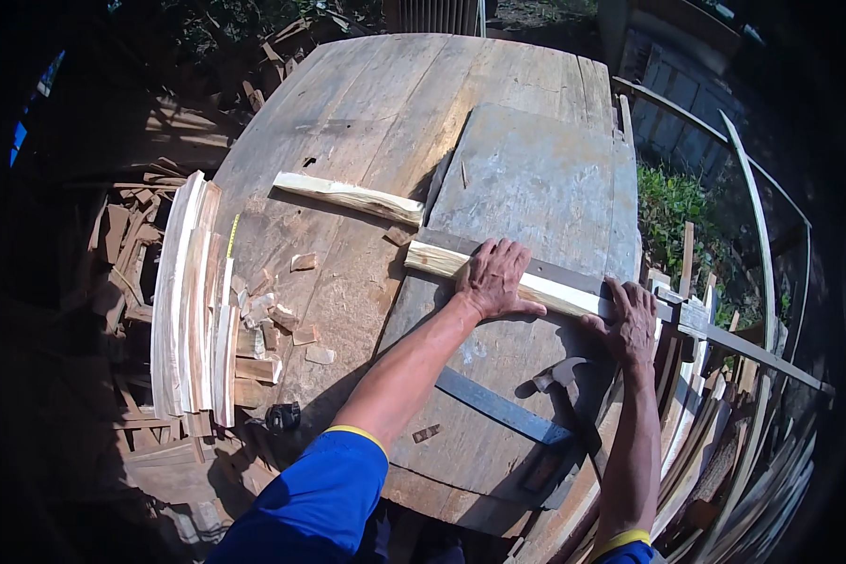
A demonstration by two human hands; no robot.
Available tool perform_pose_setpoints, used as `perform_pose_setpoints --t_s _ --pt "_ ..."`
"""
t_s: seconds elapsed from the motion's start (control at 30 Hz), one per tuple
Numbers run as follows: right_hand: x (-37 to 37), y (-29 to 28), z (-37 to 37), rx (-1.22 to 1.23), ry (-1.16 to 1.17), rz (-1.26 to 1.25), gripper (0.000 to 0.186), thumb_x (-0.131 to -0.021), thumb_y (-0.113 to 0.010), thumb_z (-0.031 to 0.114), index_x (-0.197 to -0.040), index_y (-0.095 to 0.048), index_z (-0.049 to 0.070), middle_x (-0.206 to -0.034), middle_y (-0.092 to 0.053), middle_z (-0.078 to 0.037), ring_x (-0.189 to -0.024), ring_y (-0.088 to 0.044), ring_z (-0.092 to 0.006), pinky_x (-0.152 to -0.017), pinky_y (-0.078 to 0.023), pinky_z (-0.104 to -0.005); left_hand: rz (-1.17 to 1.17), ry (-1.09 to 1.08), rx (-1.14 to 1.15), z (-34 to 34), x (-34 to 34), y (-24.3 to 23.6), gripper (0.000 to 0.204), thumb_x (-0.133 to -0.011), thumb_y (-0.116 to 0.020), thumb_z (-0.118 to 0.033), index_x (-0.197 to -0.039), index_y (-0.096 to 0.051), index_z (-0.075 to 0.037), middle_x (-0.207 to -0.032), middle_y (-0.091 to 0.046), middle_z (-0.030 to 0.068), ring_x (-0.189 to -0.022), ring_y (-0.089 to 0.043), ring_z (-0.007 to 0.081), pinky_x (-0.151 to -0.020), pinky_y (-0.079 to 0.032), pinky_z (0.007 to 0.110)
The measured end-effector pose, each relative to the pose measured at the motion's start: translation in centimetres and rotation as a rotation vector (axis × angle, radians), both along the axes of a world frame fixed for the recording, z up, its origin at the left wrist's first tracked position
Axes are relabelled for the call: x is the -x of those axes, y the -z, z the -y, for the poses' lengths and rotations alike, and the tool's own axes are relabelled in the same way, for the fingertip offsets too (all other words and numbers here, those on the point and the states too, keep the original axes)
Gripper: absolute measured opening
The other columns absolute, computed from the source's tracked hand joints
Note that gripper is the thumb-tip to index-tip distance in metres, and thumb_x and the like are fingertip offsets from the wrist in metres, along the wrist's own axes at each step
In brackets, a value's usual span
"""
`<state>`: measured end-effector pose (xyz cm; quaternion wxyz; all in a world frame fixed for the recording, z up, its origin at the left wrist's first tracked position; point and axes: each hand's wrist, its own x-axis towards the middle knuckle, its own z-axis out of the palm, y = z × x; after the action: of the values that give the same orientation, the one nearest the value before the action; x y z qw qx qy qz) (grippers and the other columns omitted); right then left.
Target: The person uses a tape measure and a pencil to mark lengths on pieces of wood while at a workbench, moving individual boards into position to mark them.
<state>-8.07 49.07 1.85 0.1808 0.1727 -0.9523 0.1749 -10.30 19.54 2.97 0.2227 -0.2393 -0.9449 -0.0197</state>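
A pale squared wood strip [562, 294] lies across a flat grey board [545, 188] on the wooden worktable, against a dark straight bar [573, 274] along its far side. My left hand [493, 279] grips it left of its middle, fingers over the top and thumb stretched along the near side. At its right end, my right hand [627, 324] holds it, fingertips over the far edge and thumb on the near side. A hammer [562, 376] rests beside my right forearm. Nearer me lies a flat blue-grey metal bar [503, 406], partly behind my left forearm.
Another wood strip [348, 197] lies farther left on the worktable [376, 85]. Small offcuts [263, 315], a yellow tape measure blade [233, 235] and a stack of pale strips [186, 301] are at the left. A wooden clamp-like piece [694, 318] and long slats [696, 423] stand at the right.
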Motion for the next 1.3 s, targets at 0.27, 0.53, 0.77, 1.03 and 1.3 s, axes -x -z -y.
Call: perform_pose_setpoints --t_s 0.27,0.53,0.77,1.03,1.3 --pt "-19.8 0.3 -2.1 0.017 -0.114 0.118 0.055 -0.076 -0.08 0.038 -0.125 -0.062 0.02 -0.137 -0.05 -0.012 -0.135 -0.044 -0.0335 -0.122 -0.022 -0.0552 0.201 0.056 -0.078 -0.6 -20.3 0.3 0.098 -0.069 -0.071 -0.078 -0.136 -0.056 -0.007 -0.124 -0.056 0.015 -0.116 -0.053 0.0338 -0.107 -0.037 0.052" --pt "-23.1 1.9 -4.5 0.022 -0.151 0.094 0.03 -0.096 -0.052 0.017 -0.123 -0.059 0.006 -0.137 -0.055 -0.014 -0.137 -0.048 -0.0304 -0.125 -0.021 -0.0557 0.135 0.256 0.06 -2.9 -24.4 -1.3 0.075 -0.075 -0.079 -0.053 -0.137 -0.06 -0.016 -0.139 -0.051 0.0155 -0.137 -0.043 0.0353 -0.116 -0.026 0.066" --pt "-27.2 -8.4 -1.9 0.002 -0.012 -0.26 0.039 -0.089 -0.067 0.015 -0.127 -0.063 0.016 -0.129 -0.059 -0.011 -0.13 -0.055 -0.0279 -0.122 -0.026 -0.0556 0.288 0.369 -0.204 -2.2 -25.4 -4.9 0.064 -0.071 -0.083 -0.012 -0.125 -0.05 -0.005 -0.114 -0.059 0.0198 -0.099 -0.061 0.0413 -0.09 -0.049 0.049" --pt "-30.2 -15.8 6.4 0.713 -0.092 0.09 0.081 -0.075 -0.078 0.009 -0.148 -0.043 0.006 -0.146 -0.042 -0.024 -0.129 -0.049 -0.0427 -0.104 -0.044 -0.0512 0.361 0.033 -1.199 -8.0 -26.5 -12.8 0.041 -0.095 -0.073 -0.017 -0.123 -0.047 0.0 -0.113 -0.058 0.009 -0.102 -0.058 0.0179 -0.085 -0.051 0.034" --pt "-26.4 -14.4 6.8 0.363 -0.048 0.117 0.064 -0.085 -0.071 0.023 -0.144 -0.051 0.007 -0.095 -0.06 -0.014 -0.09 -0.063 -0.0324 -0.073 -0.048 -0.0459 0.378 -0.287 -2.001 -11.4 -25.2 -12.5 0.049 -0.092 -0.075 -0.014 -0.125 -0.041 -0.003 -0.113 -0.051 0.0089 -0.106 -0.054 0.0189 -0.094 -0.049 0.038"
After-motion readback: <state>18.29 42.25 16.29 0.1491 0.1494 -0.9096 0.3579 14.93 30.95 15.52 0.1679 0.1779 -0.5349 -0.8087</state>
